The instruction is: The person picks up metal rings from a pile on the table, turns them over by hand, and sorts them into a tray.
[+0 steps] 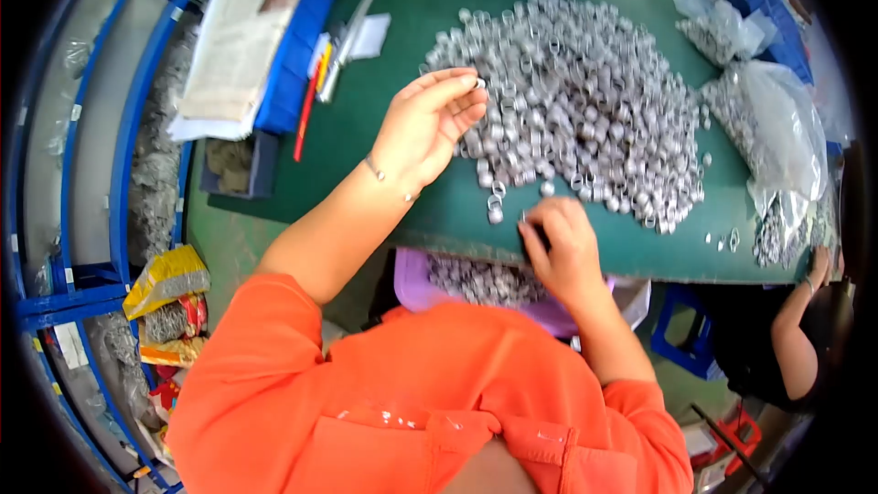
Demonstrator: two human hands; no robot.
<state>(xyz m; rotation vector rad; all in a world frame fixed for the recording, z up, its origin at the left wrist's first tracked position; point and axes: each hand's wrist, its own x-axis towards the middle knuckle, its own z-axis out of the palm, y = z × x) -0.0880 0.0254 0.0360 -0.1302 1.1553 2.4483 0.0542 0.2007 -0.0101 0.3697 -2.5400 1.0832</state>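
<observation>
A large pile of small grey metal rings (pixel 585 101) covers the middle of the green table (pixel 402 192). At the pile's left edge, my left hand (pixel 432 119) is raised with thumb and forefinger pinched on one small metal ring (pixel 480 83). My right hand (pixel 562 242) is at the table's front edge with its fingers curled. A tiny shiny bit shows at its fingertips, too small to name. Just left of that hand, a few loose rings (pixel 495 216) lie apart from the pile.
A purple basin (pixel 412 276) of metal parts sits below the table edge. Blue bins (pixel 297 55), papers (pixel 229 46) and a red pen (pixel 306 121) lie at left. Plastic bags of parts (pixel 777 128) line the right side, near another person's arm (pixel 794 334). Blue shelving (pixel 119 174) stands far left.
</observation>
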